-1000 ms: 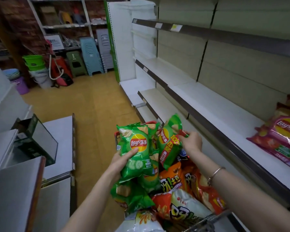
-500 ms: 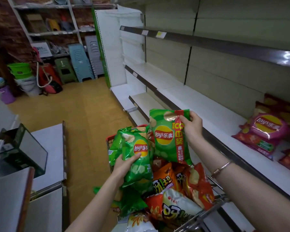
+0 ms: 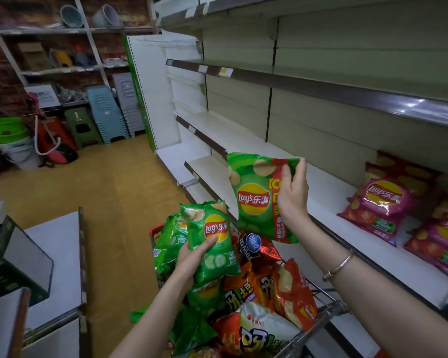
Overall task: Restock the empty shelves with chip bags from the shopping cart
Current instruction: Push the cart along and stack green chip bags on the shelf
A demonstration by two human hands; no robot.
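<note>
The large green Lay's bag (image 3: 254, 200) is now lifting clear above the shopping cart (image 3: 323, 311), toward the bare shelf (image 3: 331, 189) beside the cart, with the right hand (image 3: 292, 195) pinching its top edge. The left hand (image 3: 192, 259) is gripping a smaller green Lay's bag (image 3: 212, 239) just over the cart, so shelving looks imminent.

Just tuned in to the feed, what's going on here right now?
A person is restocking chips. The right hand pinches the top edge of a large green Lay's bag, held up between the shopping cart and the bare middle shelf. The left hand grips a smaller green Lay's bag above the cart's pile. Pink Lay's bags already lie on that shelf, further right.
</note>
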